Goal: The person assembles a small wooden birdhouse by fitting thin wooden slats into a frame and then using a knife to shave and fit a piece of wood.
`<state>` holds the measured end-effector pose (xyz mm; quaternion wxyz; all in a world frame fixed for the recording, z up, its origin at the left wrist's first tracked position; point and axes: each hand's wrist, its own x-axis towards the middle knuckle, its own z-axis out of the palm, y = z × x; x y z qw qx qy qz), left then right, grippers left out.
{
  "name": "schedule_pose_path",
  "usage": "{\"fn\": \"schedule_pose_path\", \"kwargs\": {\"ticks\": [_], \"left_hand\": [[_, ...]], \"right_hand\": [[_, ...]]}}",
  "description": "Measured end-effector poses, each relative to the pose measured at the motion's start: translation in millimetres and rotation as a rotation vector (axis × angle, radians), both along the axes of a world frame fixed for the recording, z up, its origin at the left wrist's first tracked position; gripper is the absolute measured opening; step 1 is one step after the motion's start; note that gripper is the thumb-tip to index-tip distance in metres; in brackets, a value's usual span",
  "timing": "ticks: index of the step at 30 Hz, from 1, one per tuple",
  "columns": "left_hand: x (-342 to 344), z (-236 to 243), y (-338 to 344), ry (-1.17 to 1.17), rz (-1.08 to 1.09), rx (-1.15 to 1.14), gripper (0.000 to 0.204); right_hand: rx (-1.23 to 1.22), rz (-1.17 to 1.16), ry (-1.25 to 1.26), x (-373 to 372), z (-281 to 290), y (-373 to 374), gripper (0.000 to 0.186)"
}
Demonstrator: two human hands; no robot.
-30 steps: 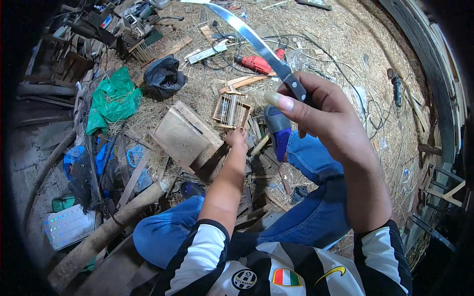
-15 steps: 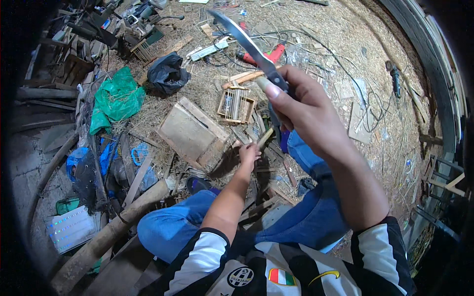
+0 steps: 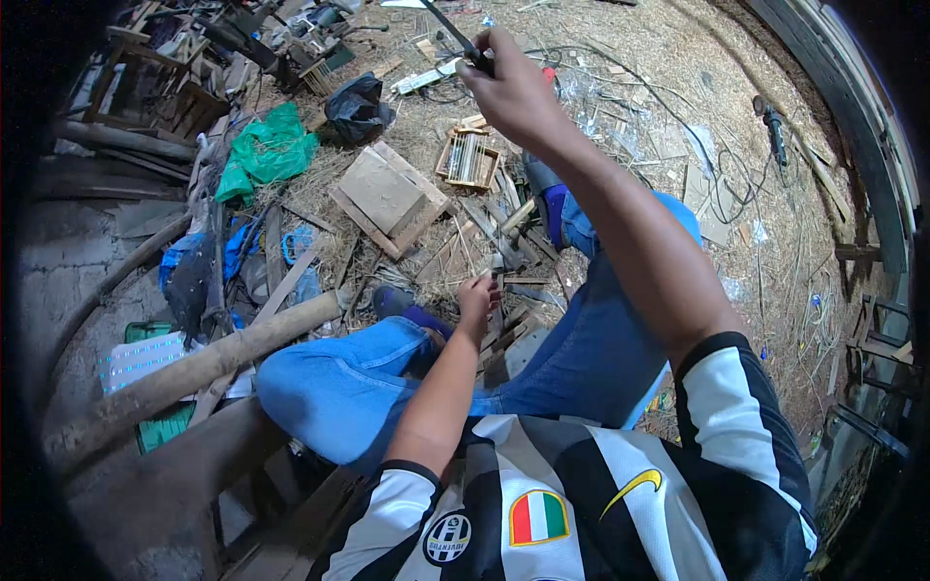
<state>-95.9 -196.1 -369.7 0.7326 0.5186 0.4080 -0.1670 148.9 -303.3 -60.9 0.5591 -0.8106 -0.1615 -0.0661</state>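
My right hand (image 3: 511, 85) is raised far out at the top, its fingers wrapped around the dark handle of a large knife (image 3: 448, 27). The blade points up and left, and its tip is cut off by the picture edge. Lower down, between my knees, my left hand (image 3: 475, 298) has its fingers curled together. Beside its fingertips are a thin pale strip and a small light-coloured end; what it grips is unclear. Just beyond lies a round pale stick (image 3: 518, 215) among wood offcuts. A small slatted wooden frame (image 3: 469, 160) rests farther out.
A wooden box (image 3: 387, 194) lies left of the slatted frame. Black (image 3: 356, 107) and green (image 3: 269, 153) plastic bags are farther left. A thick pole (image 3: 223, 353) slants by my left knee. Cables and a power tool (image 3: 772, 131) lie on the straw-covered ground at right.
My right hand with the knife has moved away, up and left in view. My left hand has left the round pale stick and come nearer to me. The view has shifted.
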Motion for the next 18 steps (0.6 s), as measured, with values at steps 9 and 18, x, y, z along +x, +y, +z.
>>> {"fn": "schedule_pose_path", "kwargs": {"ticks": [9,18], "left_hand": [[-45.3,23.3,-3.8,-0.029,-0.069,0.162,0.023],[-37.8,74.8,-11.0,-0.176,-0.064,0.025,0.023]], "right_hand": [[-0.135,-0.033,-0.006,-4.1,-2.8,2.2,0.037],[-0.231,-0.078,-0.081,0.0,-36.6,-25.2,0.035]]}}
